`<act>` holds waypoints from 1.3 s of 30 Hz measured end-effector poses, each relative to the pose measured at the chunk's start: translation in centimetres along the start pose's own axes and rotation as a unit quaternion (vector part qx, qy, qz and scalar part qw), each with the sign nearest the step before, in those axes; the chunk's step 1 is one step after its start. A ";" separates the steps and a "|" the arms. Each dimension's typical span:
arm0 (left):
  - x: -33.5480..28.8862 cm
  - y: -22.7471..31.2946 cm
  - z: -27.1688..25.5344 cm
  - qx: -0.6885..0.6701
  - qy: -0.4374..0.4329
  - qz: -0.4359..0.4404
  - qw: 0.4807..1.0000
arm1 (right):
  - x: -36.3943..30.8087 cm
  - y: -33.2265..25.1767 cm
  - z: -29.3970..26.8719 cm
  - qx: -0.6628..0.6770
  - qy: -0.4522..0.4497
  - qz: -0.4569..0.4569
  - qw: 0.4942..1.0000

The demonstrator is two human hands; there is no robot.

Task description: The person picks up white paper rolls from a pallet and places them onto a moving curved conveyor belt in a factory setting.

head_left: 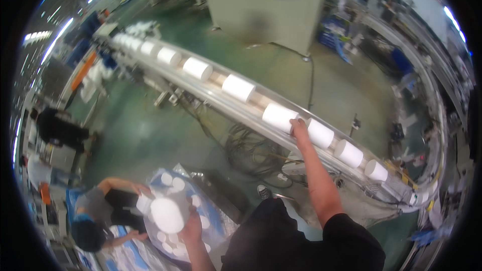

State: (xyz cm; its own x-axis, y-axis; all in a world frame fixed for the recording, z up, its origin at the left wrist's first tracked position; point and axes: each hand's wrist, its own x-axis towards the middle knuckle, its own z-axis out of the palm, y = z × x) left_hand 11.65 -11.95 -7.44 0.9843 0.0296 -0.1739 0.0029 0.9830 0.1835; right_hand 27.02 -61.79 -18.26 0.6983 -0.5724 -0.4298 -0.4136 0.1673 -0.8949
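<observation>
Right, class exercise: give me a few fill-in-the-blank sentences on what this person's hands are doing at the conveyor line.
1. The right hand touches a ____ roll on the conveyor.
2. The left hand holds a roll above a clear ____ full of rolls.
3. The floor below the conveyor is ____.

Missing words: white; bag; green
</observation>
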 end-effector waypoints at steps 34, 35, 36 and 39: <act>-1.2 -0.2 9.2 0.596 -0.073 0.159 0.784 | -30.6 -6.2 10.1 0.077 -0.519 -0.124 0.842; -1.3 -0.1 9.4 0.605 -0.075 0.159 0.776 | -30.3 -6.0 10.3 0.091 -0.517 -0.133 0.841; -1.2 0.3 9.0 0.578 -0.092 0.137 0.799 | -30.2 -5.8 10.5 0.114 -0.514 -0.132 0.840; -0.8 0.2 9.6 0.499 -0.068 0.104 0.858 | -29.6 -5.4 10.7 0.210 -0.500 -0.058 0.838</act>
State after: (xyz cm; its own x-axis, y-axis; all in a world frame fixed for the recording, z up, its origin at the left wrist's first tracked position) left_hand 12.58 -13.52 2.05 0.9931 0.0977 0.0653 -0.0929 0.3131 0.9452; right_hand 14.83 -37.15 -2.00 0.9469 0.3197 -0.0341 -0.2135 0.5460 -0.8101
